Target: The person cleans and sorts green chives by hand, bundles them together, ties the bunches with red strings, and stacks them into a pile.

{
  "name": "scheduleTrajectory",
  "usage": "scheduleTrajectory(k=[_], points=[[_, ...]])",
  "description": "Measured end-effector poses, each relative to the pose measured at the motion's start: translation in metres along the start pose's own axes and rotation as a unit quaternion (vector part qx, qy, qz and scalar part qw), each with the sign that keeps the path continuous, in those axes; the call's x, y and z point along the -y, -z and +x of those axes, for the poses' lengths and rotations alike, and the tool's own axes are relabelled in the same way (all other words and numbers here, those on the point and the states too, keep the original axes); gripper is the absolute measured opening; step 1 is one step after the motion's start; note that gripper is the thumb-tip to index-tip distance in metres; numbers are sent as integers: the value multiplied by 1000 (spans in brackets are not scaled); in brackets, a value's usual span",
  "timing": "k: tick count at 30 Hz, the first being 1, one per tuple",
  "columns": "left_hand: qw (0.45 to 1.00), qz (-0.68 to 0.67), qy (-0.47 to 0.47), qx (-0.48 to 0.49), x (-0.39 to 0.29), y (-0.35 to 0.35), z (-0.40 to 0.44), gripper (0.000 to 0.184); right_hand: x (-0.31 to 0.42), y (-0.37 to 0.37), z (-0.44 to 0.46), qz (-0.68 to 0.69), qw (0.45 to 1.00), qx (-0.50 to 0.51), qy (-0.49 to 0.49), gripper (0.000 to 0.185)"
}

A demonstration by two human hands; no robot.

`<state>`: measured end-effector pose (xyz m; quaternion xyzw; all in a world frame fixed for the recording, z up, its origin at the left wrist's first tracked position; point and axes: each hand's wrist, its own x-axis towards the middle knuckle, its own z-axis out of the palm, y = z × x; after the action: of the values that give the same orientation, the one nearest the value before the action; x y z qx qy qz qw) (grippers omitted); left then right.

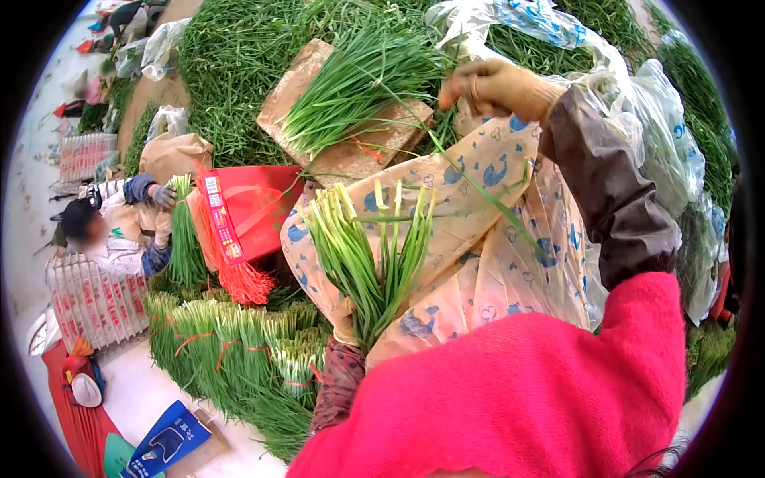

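Observation:
My left hand (344,320), in a pale glove, is closed around the lower part of a bunch of green stalks (362,259), whose pale cut ends fan upward over my patterned apron (478,299). Raised at the upper right, my right hand (490,86) wears a tan glove. Its fingers are slightly blurred and look bent but apart, with nothing visible between them. A long loose green leaf (498,205) crosses above the apron. Just left of my right hand, a loose pile of green stalks (358,92) lies on a speckled board (331,167).
Loose greens (231,95) are heaped behind the board. Red box with ties (247,209) stands left of my apron, above tied bundles (231,342). Another person (119,231) holds a bundle (185,239) at the left. Clear plastic bags (665,135) lie along the right.

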<state>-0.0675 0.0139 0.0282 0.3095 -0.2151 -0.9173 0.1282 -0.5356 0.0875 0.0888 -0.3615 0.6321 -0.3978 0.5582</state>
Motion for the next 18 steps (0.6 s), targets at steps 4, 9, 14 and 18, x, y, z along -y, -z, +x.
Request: scheduleTrajectory(k=[4, 9, 14, 18], points=[[1000, -23, -17, -1, -4, -1, -1, 72, 8, -18, 12, -346, 926, -139, 66, 64], [1000, -15, -27, -5, -6, -11, 0, 73, 14, -104, 0, -298, 938, 162, 64, 78], [999, 0, -38, -26, -9, -41, -4, 75, -34, -121, 29, -374, 926, 12, 49, 44], [997, 14, -48, -65, -21, -63, -1, 82, -20, -93, 15, -537, 841, -28, 64, 78]])
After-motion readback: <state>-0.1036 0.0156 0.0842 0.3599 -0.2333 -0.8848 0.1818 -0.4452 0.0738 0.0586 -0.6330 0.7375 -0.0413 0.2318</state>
